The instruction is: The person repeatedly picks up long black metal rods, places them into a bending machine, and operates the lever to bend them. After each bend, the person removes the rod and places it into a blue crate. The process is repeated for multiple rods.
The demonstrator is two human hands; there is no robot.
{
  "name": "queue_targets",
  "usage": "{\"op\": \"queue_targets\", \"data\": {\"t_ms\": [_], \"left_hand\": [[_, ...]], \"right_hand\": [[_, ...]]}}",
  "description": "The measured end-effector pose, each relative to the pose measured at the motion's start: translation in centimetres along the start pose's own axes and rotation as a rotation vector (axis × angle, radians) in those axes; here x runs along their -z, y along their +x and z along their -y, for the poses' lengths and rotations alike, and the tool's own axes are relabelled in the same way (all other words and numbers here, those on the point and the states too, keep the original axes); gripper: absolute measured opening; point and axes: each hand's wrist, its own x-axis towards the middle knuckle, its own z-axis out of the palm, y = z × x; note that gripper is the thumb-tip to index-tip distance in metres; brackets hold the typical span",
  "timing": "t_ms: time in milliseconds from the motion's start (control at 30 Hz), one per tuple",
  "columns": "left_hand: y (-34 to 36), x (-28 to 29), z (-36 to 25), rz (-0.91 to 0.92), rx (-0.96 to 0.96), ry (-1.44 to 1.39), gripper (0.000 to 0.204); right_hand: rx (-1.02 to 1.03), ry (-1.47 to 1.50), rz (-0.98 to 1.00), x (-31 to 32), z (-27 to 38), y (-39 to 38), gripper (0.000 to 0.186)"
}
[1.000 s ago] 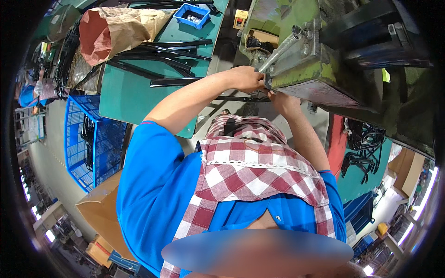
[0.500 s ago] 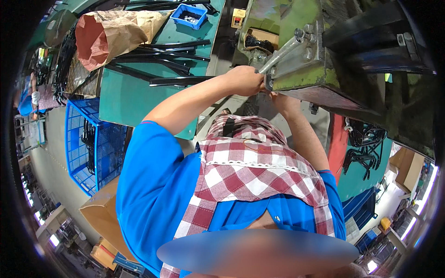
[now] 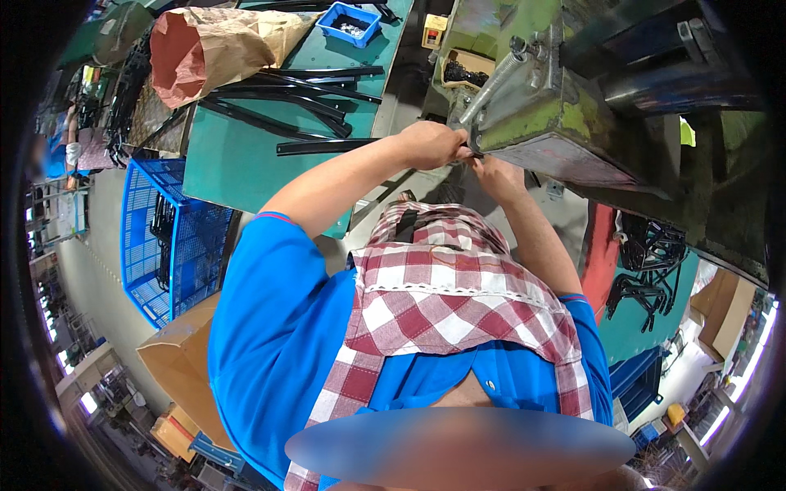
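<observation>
My left hand is closed, its fingers curled at the lower front corner of a green machine. Just right of it and slightly nearer, my right hand has its fingers pinched together. The fingertips of both hands nearly meet around a small dark piece, too hidden to name. Beside them a slanting metal rod runs up to a bolt on the machine. A long black metal bar reaches from over the green table toward my left forearm, which hides its right end.
On the green table lie several black bars, a paper sack and a blue bin of small parts. A blue crate stands at left, near a cardboard box. Bent black parts lie at right.
The view has shifted slightly. My right hand has come up closer to my left, and more of its fingers show. Both hands stay by the machine's corner.
</observation>
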Motion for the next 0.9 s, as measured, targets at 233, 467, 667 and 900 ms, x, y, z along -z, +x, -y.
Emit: {"op": "queue_targets", "data": {"t_ms": [233,467,667,900], "left_hand": [[0.8,2.2,-1.4,0.211,0.137,-0.032,0.038],[2.9,1.1,-0.4,0.286,0.058,-0.042,0.048],[4.5,0.6,-0.1,0.324,0.013,-0.032,0.057],[3.4,1.7,-0.7,0.363,0.015,-0.066,0.072]], "right_hand": [[-0.195,0.091,0.147,0.1,-2.8,-1.4,0.046],[-0.275,0.008,0.141,0.4,-3.5,-2.2,0.043],[-0.018,0.074,-0.102,1.4,-5.0,-2.7,0.030],[-0.025,0.140,-0.069,3.0,-3.8,-2.2,0.030]]}}
